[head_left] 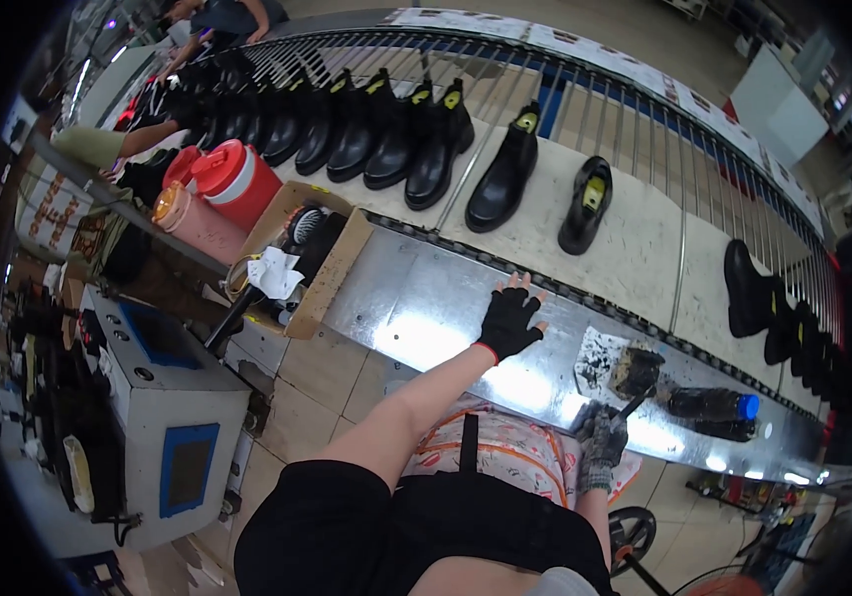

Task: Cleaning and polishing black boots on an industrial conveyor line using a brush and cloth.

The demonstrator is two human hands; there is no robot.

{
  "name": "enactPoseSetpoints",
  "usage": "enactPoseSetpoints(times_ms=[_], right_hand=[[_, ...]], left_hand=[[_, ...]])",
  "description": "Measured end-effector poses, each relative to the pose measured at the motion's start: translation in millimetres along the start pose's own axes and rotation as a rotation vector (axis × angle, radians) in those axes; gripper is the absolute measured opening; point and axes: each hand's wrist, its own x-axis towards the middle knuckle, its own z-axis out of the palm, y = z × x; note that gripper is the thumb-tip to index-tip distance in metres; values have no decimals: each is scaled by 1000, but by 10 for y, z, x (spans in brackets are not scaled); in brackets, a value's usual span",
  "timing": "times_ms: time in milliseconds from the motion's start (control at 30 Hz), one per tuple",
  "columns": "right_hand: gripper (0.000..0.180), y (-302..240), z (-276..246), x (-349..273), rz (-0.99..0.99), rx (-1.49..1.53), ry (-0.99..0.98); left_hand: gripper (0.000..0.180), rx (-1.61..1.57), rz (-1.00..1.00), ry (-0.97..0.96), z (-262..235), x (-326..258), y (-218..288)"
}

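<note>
My left hand, in a black fingerless glove with a red cuff, lies on the metal ledge with its fingers spread and nothing in them. Lower right, my right hand wears a stained grey glove and is closed around a slim dark stick-like tool. The tool's far end reaches beside a black-smeared tub; whether they touch I cannot tell. Left of the tub is a white sheet with black smears. Beyond my left hand, a black ankle boot with a yellow-green lining lies tilted on the pale conveyor.
Another black boot and a row of several more stand along the conveyor belt. A cardboard box of odds and ends and a red jug sit left. Dark bottles, one blue-capped, lie right. Other people work at far left.
</note>
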Motion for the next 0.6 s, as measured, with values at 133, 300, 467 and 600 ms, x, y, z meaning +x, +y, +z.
enactPoseSetpoints(times_ms=[133, 300, 467, 600], right_hand=[[10, 143, 94, -228, -54, -293, -92], [22, 325, 305, -63, -122, -605, -307], [18, -199, 1095, 49, -45, -731, -426], [27, -246, 1293, 332, -320, -782, -466]], left_hand=[[64, -35, 2, 7, -27, 29, 30], [61, -66, -20, 8, -35, 47, 31], [62, -47, -32, 31, 23, 4, -8], [63, -31, -41, 18, -21, -30, 36]])
